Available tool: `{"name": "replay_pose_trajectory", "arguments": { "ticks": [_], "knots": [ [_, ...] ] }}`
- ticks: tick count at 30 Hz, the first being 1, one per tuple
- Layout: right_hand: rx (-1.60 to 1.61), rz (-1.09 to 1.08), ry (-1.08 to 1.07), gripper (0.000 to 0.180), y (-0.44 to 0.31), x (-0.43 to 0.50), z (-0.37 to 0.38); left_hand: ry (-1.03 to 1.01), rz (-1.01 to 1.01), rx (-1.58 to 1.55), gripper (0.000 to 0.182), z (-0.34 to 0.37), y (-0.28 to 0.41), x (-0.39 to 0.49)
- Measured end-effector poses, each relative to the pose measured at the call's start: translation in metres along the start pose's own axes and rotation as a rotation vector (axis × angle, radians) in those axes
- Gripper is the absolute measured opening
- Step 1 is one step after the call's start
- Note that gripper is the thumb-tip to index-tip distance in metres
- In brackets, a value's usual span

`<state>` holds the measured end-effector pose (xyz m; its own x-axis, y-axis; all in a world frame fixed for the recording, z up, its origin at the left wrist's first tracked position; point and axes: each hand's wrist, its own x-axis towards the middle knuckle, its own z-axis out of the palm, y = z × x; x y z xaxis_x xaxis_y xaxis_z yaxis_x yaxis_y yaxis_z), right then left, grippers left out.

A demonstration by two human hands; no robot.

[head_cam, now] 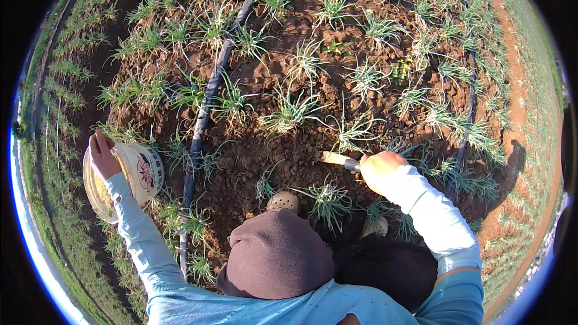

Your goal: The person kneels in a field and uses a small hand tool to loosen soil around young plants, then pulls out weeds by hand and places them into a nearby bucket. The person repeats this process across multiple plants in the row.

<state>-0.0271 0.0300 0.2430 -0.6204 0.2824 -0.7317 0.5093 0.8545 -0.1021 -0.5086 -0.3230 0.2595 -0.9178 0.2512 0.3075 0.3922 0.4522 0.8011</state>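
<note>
My right hand (383, 172) is closed around a hand tool (335, 158) with a grey metal shank and a flat, pale blade. Its handle is hidden in my fist, and the blade tip meets loose brown soil (293, 153). Beside the tip grows a grass-like green plant (354, 134). On the left, my left hand (104, 155) is at the mouth of a whitish plastic bucket (146, 171), its fingers near the far rim. Whether those fingers grip the rim or hold something cannot be seen. The bucket bears writing and a printed emblem.
A black irrigation hose (208, 99) runs lengthwise between me and the bucket; another hose (469, 90) lies to the right. Rows of similar plants (334, 9) cover the bed. Perforated clogs (283, 201) show beside my knee, close to a plant (328, 203). A dirt path (515, 67) borders the right side.
</note>
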Motion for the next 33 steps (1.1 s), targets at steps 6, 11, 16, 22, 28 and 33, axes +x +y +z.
{"name": "replay_pose_trajectory", "arguments": {
  "ticks": [6,11,16,22,28,33],
  "knots": [
    [0.004,-0.083,0.139,0.028,0.033,-0.1,-0.089,-0.253,0.17,0.115,0.021,0.136,0.086,-0.03],
    [0.526,0.096,0.173,0.027,0.051,-0.087,-0.076,-0.551,0.084,-0.048,0.013,0.233,0.106,-0.054],
    [1.281,0.323,-0.025,0.02,0.049,-0.01,-0.01,-0.725,0.319,-0.142,0.015,0.301,0.145,-0.109],
    [2.289,0.179,-0.111,0.018,0.03,0.06,0.029,-0.984,0.36,-0.526,0.017,0.306,0.216,-0.206],
    [2.654,-0.232,0.606,0.017,-0.036,0.119,0.03,-1.267,0.348,-0.483,0.036,0.302,0.253,-0.229],
    [2.664,-0.227,0.704,0.016,-0.05,0.142,0.019,-1.223,0.621,-0.161,0.043,0.296,0.252,-0.218]
  ]
}}
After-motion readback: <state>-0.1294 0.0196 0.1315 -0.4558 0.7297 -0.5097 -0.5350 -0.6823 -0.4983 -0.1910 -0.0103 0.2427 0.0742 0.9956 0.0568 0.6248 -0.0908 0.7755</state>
